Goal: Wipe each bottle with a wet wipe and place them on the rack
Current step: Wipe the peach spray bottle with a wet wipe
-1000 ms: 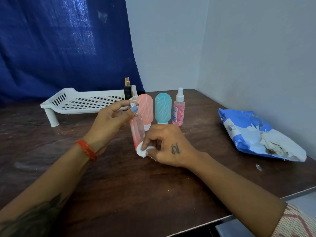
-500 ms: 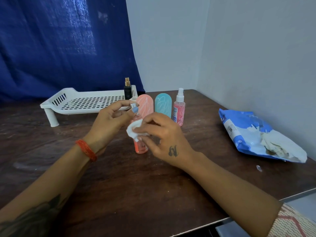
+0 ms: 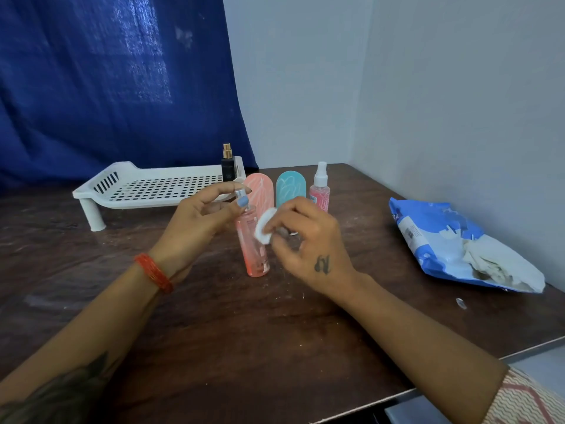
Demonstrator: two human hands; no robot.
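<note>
Five bottles: one black on the rack (image 3: 159, 191), three standing on the surface (image 3: 214, 332), one pink bottle (image 3: 253, 252) pinched at its top by the left hand (image 3: 198, 221). One wipe (image 3: 264, 229) pinched in the right hand (image 3: 308, 240), against that bottle.

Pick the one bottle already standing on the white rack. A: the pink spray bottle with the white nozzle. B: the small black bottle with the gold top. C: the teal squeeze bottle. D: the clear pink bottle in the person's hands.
B: the small black bottle stands on the white rack's far right corner.
</note>
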